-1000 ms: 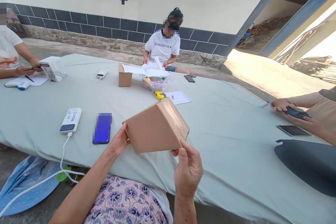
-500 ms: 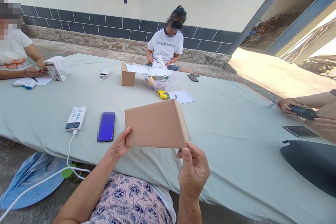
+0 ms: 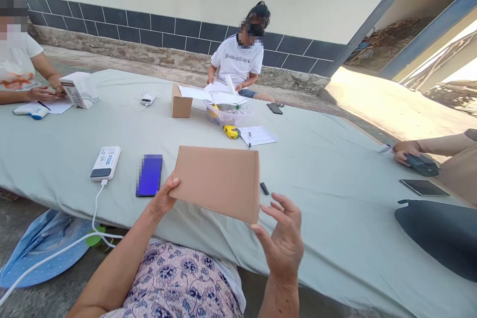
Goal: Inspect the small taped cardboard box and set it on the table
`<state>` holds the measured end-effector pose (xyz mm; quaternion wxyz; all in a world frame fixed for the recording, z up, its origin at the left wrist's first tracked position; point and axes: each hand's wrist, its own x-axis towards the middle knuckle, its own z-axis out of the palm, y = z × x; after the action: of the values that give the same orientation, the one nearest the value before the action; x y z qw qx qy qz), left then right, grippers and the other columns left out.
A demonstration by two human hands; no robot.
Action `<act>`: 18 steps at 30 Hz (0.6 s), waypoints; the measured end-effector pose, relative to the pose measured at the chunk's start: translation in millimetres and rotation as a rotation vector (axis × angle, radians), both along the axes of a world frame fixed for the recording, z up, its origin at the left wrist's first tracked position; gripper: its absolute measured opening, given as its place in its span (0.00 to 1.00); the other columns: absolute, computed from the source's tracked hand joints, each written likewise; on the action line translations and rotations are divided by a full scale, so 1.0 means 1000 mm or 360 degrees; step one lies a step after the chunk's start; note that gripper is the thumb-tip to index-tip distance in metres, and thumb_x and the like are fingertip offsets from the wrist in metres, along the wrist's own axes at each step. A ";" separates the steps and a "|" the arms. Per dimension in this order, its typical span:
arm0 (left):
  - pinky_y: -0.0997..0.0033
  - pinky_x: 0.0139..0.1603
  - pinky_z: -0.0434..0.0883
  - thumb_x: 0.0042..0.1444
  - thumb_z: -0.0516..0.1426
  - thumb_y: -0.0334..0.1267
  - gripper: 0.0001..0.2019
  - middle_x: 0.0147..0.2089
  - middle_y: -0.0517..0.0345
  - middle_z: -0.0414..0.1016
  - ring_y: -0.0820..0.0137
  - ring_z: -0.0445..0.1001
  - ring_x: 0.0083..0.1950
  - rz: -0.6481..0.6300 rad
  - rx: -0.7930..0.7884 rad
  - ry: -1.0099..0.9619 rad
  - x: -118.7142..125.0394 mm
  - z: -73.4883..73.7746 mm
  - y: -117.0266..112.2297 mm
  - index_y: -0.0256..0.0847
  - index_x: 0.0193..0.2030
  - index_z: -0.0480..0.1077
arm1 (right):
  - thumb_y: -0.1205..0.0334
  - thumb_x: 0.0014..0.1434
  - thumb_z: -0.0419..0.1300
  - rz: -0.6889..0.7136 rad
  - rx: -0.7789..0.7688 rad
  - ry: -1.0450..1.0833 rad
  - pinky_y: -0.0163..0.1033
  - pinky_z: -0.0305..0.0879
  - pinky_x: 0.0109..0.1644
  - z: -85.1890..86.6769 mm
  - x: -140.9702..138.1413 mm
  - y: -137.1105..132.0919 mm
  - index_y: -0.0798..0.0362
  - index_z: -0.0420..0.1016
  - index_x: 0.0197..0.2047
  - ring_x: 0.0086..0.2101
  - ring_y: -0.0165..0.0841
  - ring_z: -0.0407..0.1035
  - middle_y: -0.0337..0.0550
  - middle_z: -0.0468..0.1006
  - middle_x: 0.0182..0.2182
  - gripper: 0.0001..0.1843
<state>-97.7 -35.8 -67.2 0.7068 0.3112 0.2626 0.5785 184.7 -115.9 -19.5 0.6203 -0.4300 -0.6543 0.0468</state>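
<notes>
A closed brown cardboard box (image 3: pixel 218 181) is held up over the near edge of the table, its broad flat face turned towards me. My left hand (image 3: pixel 166 196) grips its left edge, thumb on the front and the other fingers hidden behind. At the lower right corner, my right hand (image 3: pixel 281 231) has its fingers spread. Its thumb and fingertips are very close to the corner; whether they touch it I cannot tell. A small black object (image 3: pixel 264 188) lies on the table just right of the box.
On the cloth-covered table (image 3: pixel 328 184) are a phone (image 3: pixel 149 175), a white power bank (image 3: pixel 106 163) with a cable, a yellow tape measure (image 3: pixel 231 131), a plastic basket (image 3: pixel 229 118), a small carton (image 3: pixel 181 102) and a dark bag (image 3: pixel 439 238). Several people sit around it.
The box has turned so that its face is more square to me and its right side is hidden. My right hand's fingers have spread from the corner. The small black object has come into view.
</notes>
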 end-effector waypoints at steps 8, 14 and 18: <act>0.64 0.47 0.73 0.44 0.70 0.54 0.36 0.51 0.42 0.83 0.47 0.79 0.55 -0.0393 0.0060 0.0209 -0.008 0.011 -0.002 0.35 0.58 0.76 | 0.26 0.44 0.67 0.0126 -0.0340 -0.0494 0.70 0.50 0.72 0.019 0.010 -0.039 0.36 0.35 0.78 0.75 0.61 0.33 0.49 0.30 0.78 0.69; 0.61 0.51 0.73 0.44 0.70 0.54 0.37 0.49 0.40 0.83 0.45 0.78 0.57 -0.0411 0.0060 0.0175 -0.009 0.022 -0.008 0.34 0.58 0.76 | 0.25 0.35 0.71 0.0025 -0.0332 -0.0724 0.65 0.68 0.62 0.026 0.013 -0.045 0.38 0.57 0.72 0.72 0.70 0.43 0.53 0.41 0.77 0.65; 0.61 0.53 0.72 0.45 0.69 0.59 0.35 0.50 0.41 0.83 0.46 0.76 0.59 -0.0340 0.0009 0.0150 -0.004 0.026 -0.010 0.35 0.54 0.78 | 0.24 0.35 0.70 -0.0002 -0.0301 -0.0701 0.63 0.67 0.62 0.028 0.016 -0.042 0.41 0.63 0.68 0.71 0.69 0.47 0.56 0.45 0.76 0.60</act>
<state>-101.6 -45.4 -41.3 0.7505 0.3664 0.2591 0.4852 201.0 -158.2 8.6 0.4197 -0.4865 -0.7661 0.0125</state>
